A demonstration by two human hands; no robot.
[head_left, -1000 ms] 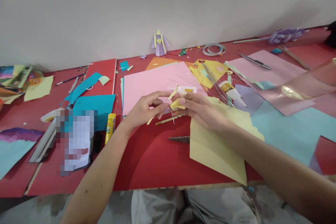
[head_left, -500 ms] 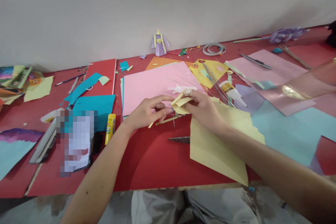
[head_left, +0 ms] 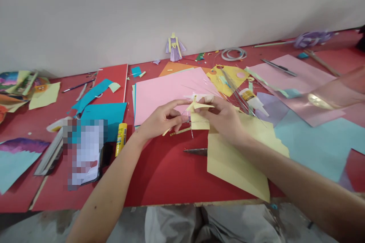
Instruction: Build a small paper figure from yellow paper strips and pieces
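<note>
Both my hands meet above the red table (head_left: 159, 174) near its middle. My left hand (head_left: 161, 121) pinches a thin yellow paper strip (head_left: 168, 131) and a fine wire, its fingers closed. My right hand (head_left: 224, 117) grips a small folded pale-yellow paper piece (head_left: 199, 118), fingers closed round it. The two hands almost touch at the piece. A large pale-yellow sheet (head_left: 236, 163) lies under my right forearm. Scissors (head_left: 195, 151) lie just below the hands, partly under that sheet.
A pink sheet (head_left: 165, 91) lies behind the hands, a glue bottle (head_left: 252, 100) to the right, a yellow glue stick (head_left: 121, 138) and blue paper (head_left: 104, 114) to the left. A small paper doll (head_left: 174, 47) leans on the wall. Coloured sheets and scraps cover both sides.
The folded yellow piece has unfolded and hangs lower from my right hand's fingers. Both hands stay at the same spot; my left hand's fingers shifted slightly.
</note>
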